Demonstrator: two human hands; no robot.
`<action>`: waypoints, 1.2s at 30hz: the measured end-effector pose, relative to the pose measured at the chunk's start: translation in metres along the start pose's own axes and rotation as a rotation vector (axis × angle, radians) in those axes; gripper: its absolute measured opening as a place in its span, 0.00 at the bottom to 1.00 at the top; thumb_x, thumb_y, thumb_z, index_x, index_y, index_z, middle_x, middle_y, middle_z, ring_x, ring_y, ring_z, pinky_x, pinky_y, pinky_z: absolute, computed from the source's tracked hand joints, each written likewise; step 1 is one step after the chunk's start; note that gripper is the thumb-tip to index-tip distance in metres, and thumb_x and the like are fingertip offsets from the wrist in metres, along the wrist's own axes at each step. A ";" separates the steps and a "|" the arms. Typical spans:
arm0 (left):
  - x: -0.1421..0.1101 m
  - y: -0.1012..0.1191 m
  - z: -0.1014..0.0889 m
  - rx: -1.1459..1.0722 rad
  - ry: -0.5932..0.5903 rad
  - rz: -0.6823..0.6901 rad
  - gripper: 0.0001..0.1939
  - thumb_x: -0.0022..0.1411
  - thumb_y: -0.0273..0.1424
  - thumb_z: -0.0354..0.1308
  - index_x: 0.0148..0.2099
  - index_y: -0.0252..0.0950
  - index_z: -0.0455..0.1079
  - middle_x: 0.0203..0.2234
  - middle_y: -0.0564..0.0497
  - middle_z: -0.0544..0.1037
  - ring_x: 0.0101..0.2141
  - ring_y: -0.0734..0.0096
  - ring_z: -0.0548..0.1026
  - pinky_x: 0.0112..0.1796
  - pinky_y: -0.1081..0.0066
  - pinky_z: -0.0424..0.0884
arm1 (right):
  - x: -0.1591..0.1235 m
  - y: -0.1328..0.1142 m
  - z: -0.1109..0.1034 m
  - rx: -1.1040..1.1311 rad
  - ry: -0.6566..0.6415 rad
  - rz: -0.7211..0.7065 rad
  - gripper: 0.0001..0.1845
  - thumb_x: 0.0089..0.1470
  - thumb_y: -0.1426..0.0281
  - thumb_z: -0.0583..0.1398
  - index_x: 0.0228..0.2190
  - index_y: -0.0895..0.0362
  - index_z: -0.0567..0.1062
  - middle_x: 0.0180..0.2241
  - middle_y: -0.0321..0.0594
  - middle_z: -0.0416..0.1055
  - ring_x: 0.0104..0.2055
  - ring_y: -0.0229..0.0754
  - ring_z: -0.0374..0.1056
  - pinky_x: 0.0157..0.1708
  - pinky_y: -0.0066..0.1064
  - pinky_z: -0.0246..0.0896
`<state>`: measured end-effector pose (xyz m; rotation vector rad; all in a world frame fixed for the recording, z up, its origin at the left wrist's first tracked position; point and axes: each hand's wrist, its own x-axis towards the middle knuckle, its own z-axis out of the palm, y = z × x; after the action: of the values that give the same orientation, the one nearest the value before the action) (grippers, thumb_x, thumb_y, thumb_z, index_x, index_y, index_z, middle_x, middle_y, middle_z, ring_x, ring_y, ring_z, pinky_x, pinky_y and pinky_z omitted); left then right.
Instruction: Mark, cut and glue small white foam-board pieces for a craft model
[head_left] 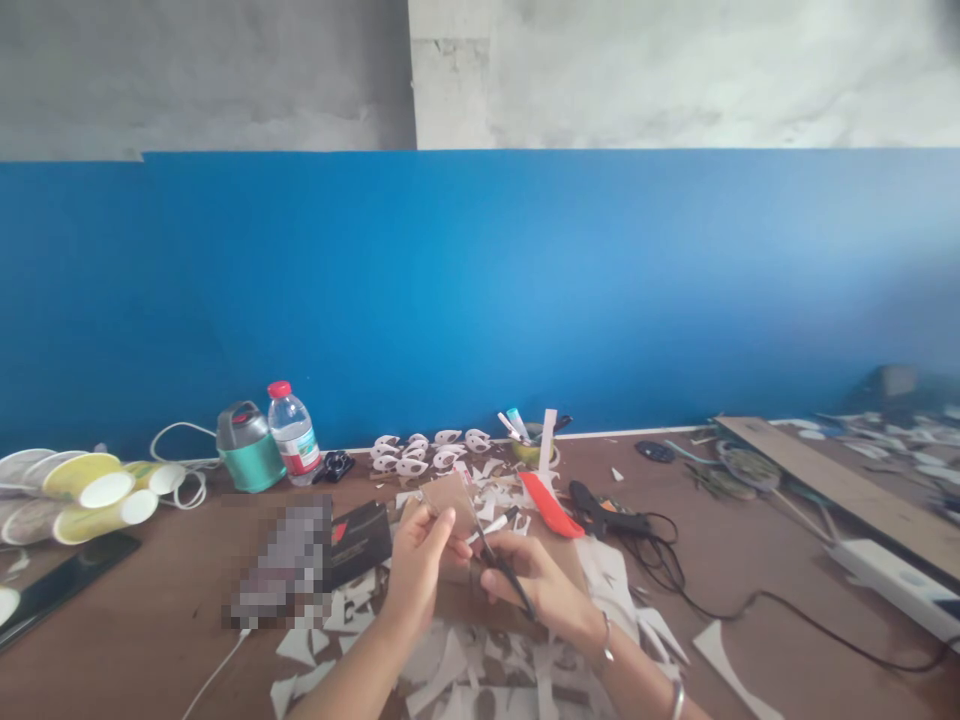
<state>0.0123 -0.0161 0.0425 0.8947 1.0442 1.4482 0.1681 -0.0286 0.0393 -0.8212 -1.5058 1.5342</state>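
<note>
A brown table (180, 600) stands against a blue panel (450, 280), with a bare wall (675, 70) above. At far left, nested paper cups (86, 473) lie on their sides in two rows, one above the other; a flat black device (75, 585) lies in front of them. Next come a grey and green container (253, 462) and, just beside it, an upright clear bottle (294, 440) with a red cap. Nearer the viewer, a pixelated, unidentifiable object (283, 560) adjoins a black box (361, 540).

At centre, the left hand (421, 552) pinches a piece of brown cardboard (452, 500) between thumb and fingers, raised above the table. Behind it, white teardrop-shaped cut-outs (411, 467) with dark markings stand in rows near the panel. The right hand (534, 575) grips dark scissors (516, 584), their blades at the right edge of the cardboard; how far the blades are parted cannot be told. White paper scraps (448, 665) lie below and around both hands.

Right of centre, behind the right hand, are a small bowl (527, 453) containing pens, a red curved piece (551, 507) and a black glue gun (600, 512), from which a black cord (795, 596) runs rightward. At far right, a long board (840, 482) lies behind a white power strip (896, 583).
</note>
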 end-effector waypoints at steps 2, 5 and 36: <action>0.001 -0.002 -0.001 -0.004 -0.007 0.001 0.19 0.46 0.44 0.67 0.29 0.34 0.69 0.16 0.56 0.73 0.17 0.74 0.73 0.19 0.77 0.68 | 0.000 0.001 0.000 -0.002 0.004 -0.006 0.25 0.41 0.52 0.68 0.35 0.58 0.78 0.27 0.36 0.69 0.26 0.36 0.60 0.27 0.28 0.59; 0.001 -0.004 -0.003 -0.003 -0.023 0.010 0.18 0.48 0.44 0.66 0.30 0.34 0.70 0.18 0.56 0.74 0.17 0.75 0.73 0.20 0.77 0.68 | 0.000 0.003 -0.001 -0.007 0.010 -0.003 0.25 0.42 0.53 0.68 0.36 0.59 0.77 0.28 0.36 0.69 0.26 0.35 0.59 0.26 0.27 0.57; 0.000 -0.006 -0.004 0.026 -0.002 0.022 0.19 0.50 0.45 0.65 0.32 0.33 0.69 0.15 0.53 0.75 0.22 0.70 0.77 0.23 0.77 0.70 | 0.001 0.002 0.005 -0.113 0.012 -0.079 0.17 0.52 0.58 0.63 0.32 0.62 0.76 0.24 0.33 0.60 0.27 0.33 0.50 0.25 0.25 0.47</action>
<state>0.0108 -0.0162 0.0360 0.9285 1.0572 1.4544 0.1626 -0.0299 0.0378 -0.8237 -1.6083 1.3946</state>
